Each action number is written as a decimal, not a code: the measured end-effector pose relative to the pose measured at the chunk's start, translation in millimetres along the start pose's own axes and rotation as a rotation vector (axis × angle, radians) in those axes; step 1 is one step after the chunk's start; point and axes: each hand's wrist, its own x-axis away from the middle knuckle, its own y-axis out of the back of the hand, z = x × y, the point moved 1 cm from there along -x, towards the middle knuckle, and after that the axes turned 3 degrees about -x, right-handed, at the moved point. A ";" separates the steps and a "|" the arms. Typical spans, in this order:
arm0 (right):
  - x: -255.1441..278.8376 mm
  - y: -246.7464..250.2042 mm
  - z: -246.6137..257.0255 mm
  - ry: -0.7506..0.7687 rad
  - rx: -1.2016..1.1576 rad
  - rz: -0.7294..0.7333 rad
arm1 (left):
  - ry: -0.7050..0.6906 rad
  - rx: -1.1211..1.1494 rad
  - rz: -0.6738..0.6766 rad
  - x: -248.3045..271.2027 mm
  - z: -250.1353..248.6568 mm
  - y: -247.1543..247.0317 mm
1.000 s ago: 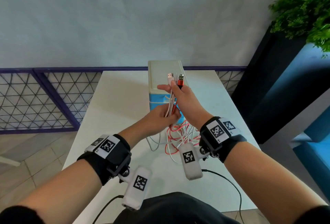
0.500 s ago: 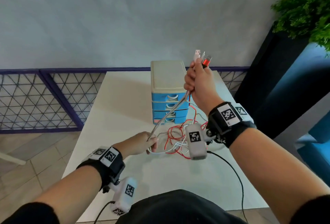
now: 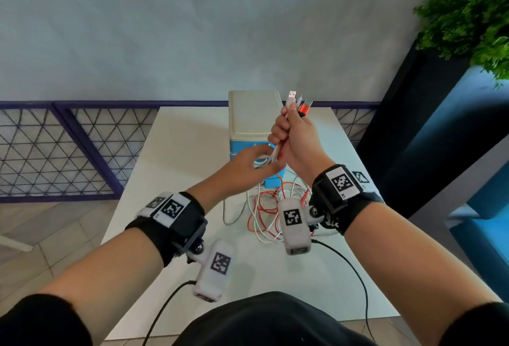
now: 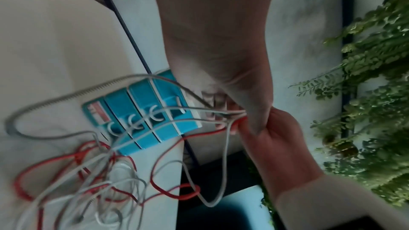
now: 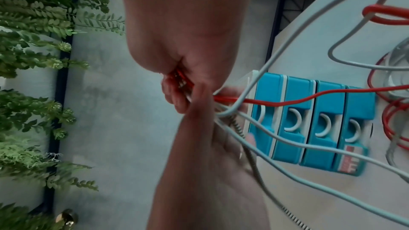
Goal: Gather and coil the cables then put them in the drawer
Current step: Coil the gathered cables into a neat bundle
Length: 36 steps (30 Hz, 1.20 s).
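Several red, white and grey cables [image 3: 266, 214] lie tangled on the white table [image 3: 187, 152] in front of a small blue drawer chest [image 3: 252, 114] with a cream top; its drawers look closed. My right hand [image 3: 293, 136] grips the gathered cable ends, with the plugs [image 3: 298, 103] sticking up above the fist. My left hand [image 3: 248, 164] is just below it, thumb and fingers closed round the same strands. In the left wrist view the cables [image 4: 88, 172] hang from both hands down past the chest [image 4: 141, 116]. In the right wrist view my left thumb [image 5: 199, 104] crosses the strands.
A green plant [image 3: 473, 9] in a dark planter [image 3: 413, 130] stands at the right, beside a blue seat [image 3: 490, 208]. A purple mesh railing [image 3: 55, 152] runs behind the table. Black cords [image 3: 355, 271] trail from the wrist cameras.
My left hand has come up from the table to the strands just under my right hand. My right hand, still gripping the plug ends, has come down a little.
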 end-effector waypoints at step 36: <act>-17.2 29.3 29.6 -0.175 0.091 0.019 | 0.130 0.218 0.555 17.3 21.9 -1.6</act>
